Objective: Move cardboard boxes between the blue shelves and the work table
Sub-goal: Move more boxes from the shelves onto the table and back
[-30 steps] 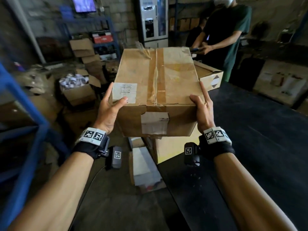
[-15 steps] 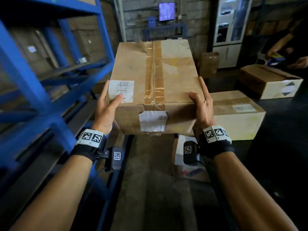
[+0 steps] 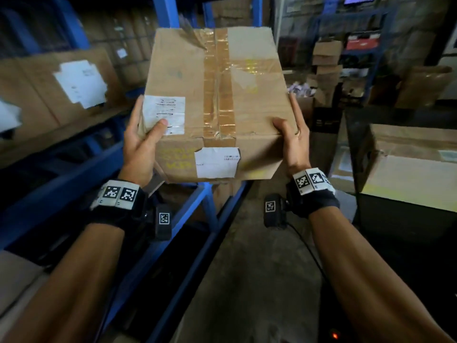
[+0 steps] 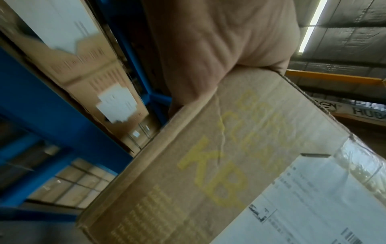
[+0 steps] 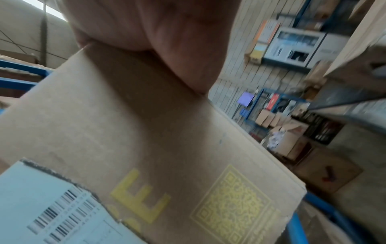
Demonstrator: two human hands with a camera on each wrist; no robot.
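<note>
I carry a taped brown cardboard box with white labels and yellow print, held in the air between both hands. My left hand grips its near left corner, thumb on the top label. My right hand grips the near right corner, thumb on top. The left wrist view shows the box's printed side under my palm; the right wrist view shows that side's barcode label and yellow QR print. The blue shelves stand to the left and ahead, loaded with boxes. The dark work table is at the right.
Another cardboard box lies on the table at the right. Stacked boxes and a second blue rack stand at the back right. A blue upright stands below the carried box. Bare concrete floor runs between shelves and table.
My view has swung left from the table to the blue shelves, carrying the box with it. Both hands keep the same grip. The standing person has left the view.
</note>
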